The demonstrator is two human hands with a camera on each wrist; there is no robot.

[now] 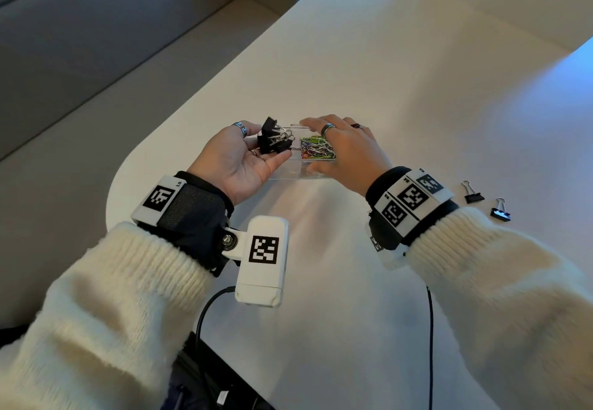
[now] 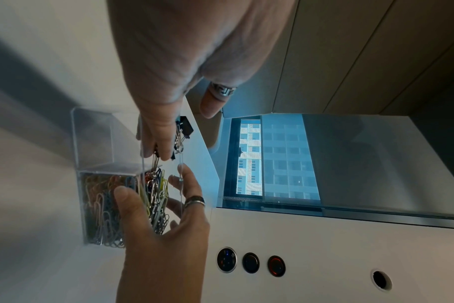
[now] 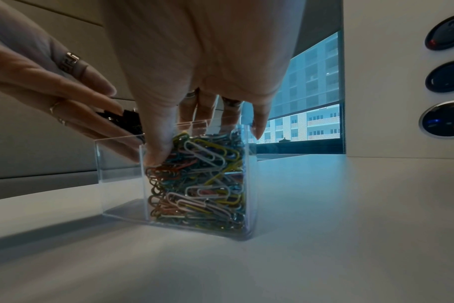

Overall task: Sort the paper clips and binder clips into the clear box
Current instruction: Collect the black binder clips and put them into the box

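Cupped a bunch of binder clips (image 1: 275,137) in left hand (image 1: 239,160), beside the clear box (image 1: 290,174). Steadied box with right hand (image 1: 345,149), fingers loose, grasping nothing. Judged clips light, stiff, slippery; best pinched by black bodies.

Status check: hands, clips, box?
Left hand cups a bunch of black binder clips beside the clear box. Right hand steadies the box over the paper clips. Two binder clips lie loose on the table. Nothing blocking.

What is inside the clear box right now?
The clear box has one compartment packed with coloured paper clips; the adjoining one looks empty. The hands partly cover the top.
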